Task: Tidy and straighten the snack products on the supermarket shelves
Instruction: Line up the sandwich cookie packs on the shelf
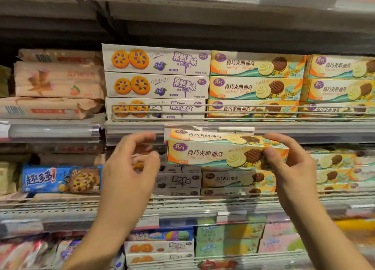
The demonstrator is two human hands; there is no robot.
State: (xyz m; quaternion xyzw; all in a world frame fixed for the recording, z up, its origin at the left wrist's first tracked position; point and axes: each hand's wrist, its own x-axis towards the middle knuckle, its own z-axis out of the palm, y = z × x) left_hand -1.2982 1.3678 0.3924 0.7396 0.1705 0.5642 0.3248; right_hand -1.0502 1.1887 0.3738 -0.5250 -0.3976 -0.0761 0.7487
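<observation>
The right hand (pixel 292 164) pinches the right end of a yellow sandwich-cookie box (pixel 219 152), thumb on the front face and fingers (pixel 274 137) over the top, holding it level in front of the shelf edge (pixel 132 129). The left hand (pixel 132 168) hovers just beside the box's left end, fingers loosely curled, gripping nothing. Matching yellow boxes (pixel 255 87) sit stacked on the shelf above, beside white blueberry-cookie boxes (pixel 156 84).

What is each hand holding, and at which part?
The right hand pinches the right end of a yellow sandwich cookie box. The left hand holds nothing.
</observation>
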